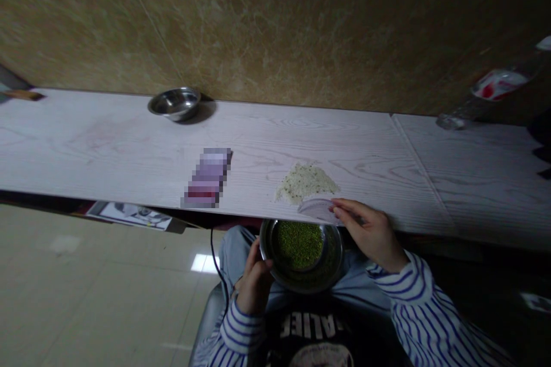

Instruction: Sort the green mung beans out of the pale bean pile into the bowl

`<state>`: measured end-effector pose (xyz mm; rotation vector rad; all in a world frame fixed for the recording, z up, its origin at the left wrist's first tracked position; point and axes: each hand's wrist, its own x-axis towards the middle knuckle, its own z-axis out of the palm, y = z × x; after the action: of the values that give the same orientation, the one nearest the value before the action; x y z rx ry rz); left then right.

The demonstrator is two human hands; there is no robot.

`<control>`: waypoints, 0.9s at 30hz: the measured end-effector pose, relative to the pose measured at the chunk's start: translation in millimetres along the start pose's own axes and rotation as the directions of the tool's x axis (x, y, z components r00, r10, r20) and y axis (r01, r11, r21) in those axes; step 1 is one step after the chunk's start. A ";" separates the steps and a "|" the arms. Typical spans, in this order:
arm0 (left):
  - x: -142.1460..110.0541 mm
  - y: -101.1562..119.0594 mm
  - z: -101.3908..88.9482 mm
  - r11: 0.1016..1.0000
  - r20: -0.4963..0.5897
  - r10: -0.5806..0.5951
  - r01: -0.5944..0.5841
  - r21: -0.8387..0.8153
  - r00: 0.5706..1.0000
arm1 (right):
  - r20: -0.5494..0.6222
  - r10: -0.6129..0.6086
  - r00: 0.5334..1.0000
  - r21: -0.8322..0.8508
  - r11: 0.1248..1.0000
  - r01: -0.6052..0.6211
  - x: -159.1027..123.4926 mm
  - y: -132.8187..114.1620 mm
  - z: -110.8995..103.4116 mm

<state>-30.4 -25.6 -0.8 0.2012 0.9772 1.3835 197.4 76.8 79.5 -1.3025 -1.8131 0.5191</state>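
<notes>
My left hand (pixel 255 287) grips the left rim of a metal bowl (pixel 333 266) on my lap, just below the table edge. Green mung beans (pixel 299 243) fill the middle of it, seemingly in a smaller bowl nested inside. Between thumb and fingers, my right hand (pixel 375 234) pinches a thin, clear round plastic piece (pixel 317 208), like a lid. That piece lies low against the table, at the near side of a pile of white grains (pixel 307 180), rice-like and dotted with darker bits. Its lower edge is close above the bowl.
A small steel bowl (pixel 175 104) stands near the wall on the white table (pixel 258 137). A pixelated phone-shaped object (pixel 208 178) lies left of the pile. At right a plastic bottle (pixel 495 89) leans or stands tilted in view. Below the table hangs a black cable (pixel 217 269).
</notes>
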 end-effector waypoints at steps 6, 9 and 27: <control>0.7 0.4 -1.9 1.000 0.037 -0.003 0.002 0.019 0.999 | -0.040 -0.109 0.993 -0.067 0.992 0.106 -0.3 -16.4 13.3; 1.7 -0.6 -4.7 1.000 0.015 -0.011 0.011 0.013 1.000 | -0.043 -0.174 0.984 -0.124 0.978 0.168 4.4 -20.1 14.7; 6.3 -5.2 -9.4 1.000 0.042 0.013 -0.013 0.001 0.999 | -0.211 -0.017 0.977 -0.167 0.986 -0.019 16.7 13.8 -8.4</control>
<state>-33.7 -25.1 -12.8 0.2373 0.9436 1.3848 210.1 96.3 80.6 -1.4153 -1.7060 0.2195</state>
